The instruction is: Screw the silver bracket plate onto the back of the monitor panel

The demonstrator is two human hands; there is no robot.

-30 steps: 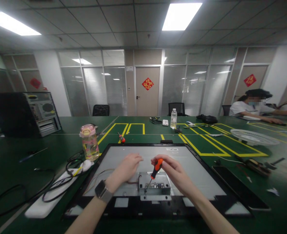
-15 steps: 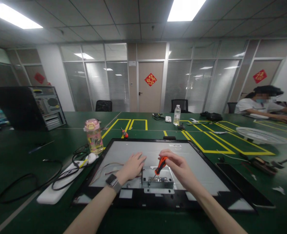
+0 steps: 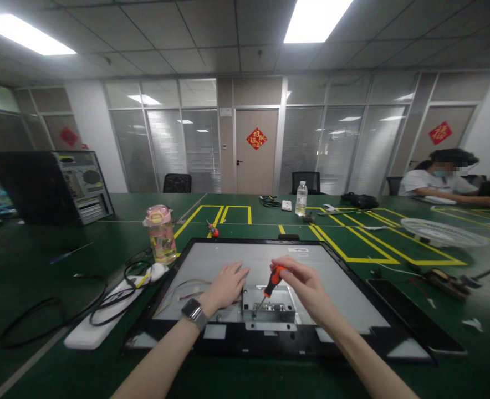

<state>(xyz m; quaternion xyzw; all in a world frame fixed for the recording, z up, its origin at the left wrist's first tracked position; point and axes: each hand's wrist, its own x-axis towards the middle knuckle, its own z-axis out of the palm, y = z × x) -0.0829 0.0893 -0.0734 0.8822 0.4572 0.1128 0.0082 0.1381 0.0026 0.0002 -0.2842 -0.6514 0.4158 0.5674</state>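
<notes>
A flat display panel (image 3: 345,293) with a black frame lies back side up on the green table. Near its front edge sits a metal bracket (image 3: 270,318) with a row of connectors. My right hand (image 3: 301,280) grips an orange-and-black screwdriver (image 3: 274,280), tilted, its tip down at the left part of the bracket. My left hand (image 3: 227,284), with a watch (image 3: 193,311) on the wrist, rests flat at the bracket's left edge, fingers spread. Thin wires (image 3: 180,288) run across the panel to the left of that hand.
Left of the panel are a white power strip (image 3: 99,327) with black cables and a pink-lidded bottle (image 3: 161,235). A second screwdriver (image 3: 213,229) lies behind the panel. A black slab (image 3: 415,316) lies to the right. A co-worker (image 3: 436,177) sits at far right.
The camera view has shifted slightly. Both hands, the screwdriver and the panel keep about the same places.
</notes>
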